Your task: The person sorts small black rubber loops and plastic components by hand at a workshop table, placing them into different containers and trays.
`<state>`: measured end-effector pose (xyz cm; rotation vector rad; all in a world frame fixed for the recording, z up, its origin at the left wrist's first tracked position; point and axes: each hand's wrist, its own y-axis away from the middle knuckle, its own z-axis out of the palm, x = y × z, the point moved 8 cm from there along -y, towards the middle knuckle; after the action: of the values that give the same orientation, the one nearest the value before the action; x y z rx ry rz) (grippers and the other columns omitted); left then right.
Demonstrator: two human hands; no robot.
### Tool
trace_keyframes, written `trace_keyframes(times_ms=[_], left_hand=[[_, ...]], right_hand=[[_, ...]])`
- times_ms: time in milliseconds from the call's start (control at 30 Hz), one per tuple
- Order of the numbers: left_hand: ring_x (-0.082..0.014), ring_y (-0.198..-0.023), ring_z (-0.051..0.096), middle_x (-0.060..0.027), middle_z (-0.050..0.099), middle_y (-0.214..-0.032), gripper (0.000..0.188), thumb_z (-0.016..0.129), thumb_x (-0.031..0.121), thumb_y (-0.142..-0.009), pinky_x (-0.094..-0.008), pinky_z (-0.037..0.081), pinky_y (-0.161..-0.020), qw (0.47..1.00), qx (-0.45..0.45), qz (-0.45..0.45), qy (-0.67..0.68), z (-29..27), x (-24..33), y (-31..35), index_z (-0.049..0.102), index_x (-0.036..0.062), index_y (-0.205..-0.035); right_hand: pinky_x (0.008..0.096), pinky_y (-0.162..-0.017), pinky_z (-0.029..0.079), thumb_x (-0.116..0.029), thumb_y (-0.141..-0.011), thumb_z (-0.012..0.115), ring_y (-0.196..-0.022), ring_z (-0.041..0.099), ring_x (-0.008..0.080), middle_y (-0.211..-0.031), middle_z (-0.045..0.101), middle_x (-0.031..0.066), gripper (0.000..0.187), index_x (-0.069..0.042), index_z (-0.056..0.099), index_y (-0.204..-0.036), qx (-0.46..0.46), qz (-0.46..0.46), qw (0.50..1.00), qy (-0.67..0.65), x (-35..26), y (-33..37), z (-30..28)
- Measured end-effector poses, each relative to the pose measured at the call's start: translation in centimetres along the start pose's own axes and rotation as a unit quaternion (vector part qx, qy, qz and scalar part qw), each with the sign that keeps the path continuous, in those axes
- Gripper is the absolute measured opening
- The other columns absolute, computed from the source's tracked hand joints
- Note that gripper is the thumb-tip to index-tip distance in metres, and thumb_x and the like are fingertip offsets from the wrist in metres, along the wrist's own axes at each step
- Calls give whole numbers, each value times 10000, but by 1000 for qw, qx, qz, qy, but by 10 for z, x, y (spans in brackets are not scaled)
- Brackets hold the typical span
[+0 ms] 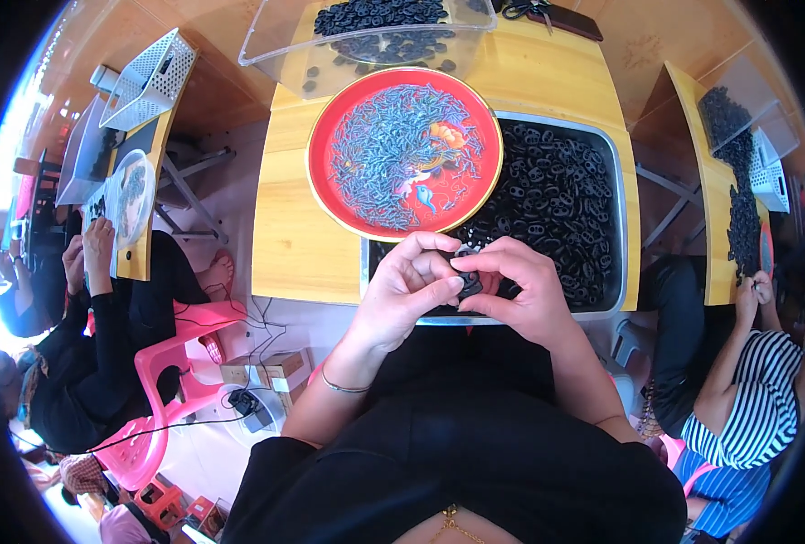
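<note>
Close in front of my chest, my left hand [412, 286] and my right hand [522, 288] meet over the near edge of a metal tray [621, 227]. Between their fingertips is a small black plastic piece [469, 285]; both hands pinch it, and the fingers partly cover it. Many loose black oval pieces with two holes [566, 208] fill the metal tray. Overlapping its far left corner is a round red tray [323, 177] with a gold rim and a flower print. Small grey screws [380, 136] lie spread inside it.
A clear plastic bin [276, 45] with black pieces stands at the far side of the wooden table [285, 263]. Scissors [522, 9] lie beyond it. Two co-workers sit at side tables, one left [58, 363], one right [747, 390]. A pink chair [162, 372] stands left.
</note>
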<state>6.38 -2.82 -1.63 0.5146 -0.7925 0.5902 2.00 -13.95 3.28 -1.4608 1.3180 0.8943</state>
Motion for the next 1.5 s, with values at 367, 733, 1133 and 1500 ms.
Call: trace_keyframes(times_ms=[367,733,1133,1500], left_hand=[[-96,-709,600,-50,605,-780,370,603,-27,-814,-213,480,-660,999,-32,-39,1,3,-2,2,451,14,-1149],[-85,-693,581,-43,601,-768,380,606,-26,-809,-205,467,-659,998,-29,-43,-22,1,-1,2,449,13,-1153],[-90,-681,573,-38,585,-742,385,607,-39,-799,-213,464,-659,998,-45,-41,-19,2,4,0,447,16,-1145],[-90,-687,572,-42,590,-749,375,613,-25,-806,-213,463,-649,998,-36,-48,-30,0,4,0,445,13,-1140]], right_hand=[[230,-498,412,-120,-621,797,-550,528,93,-673,540,13,279,-55,650,-849,7,-4,1000,6,-1,2,0],[233,-499,424,-105,-625,795,-553,533,90,-667,545,13,296,-46,645,-873,-6,-3,1000,-8,0,2,2],[235,-496,415,-95,-643,780,-548,535,91,-652,544,17,262,-56,655,-870,15,-6,1000,4,-2,2,3],[229,-495,402,-106,-648,778,-542,523,81,-641,546,1,246,-63,669,-864,18,13,1000,-19,4,0,3]])
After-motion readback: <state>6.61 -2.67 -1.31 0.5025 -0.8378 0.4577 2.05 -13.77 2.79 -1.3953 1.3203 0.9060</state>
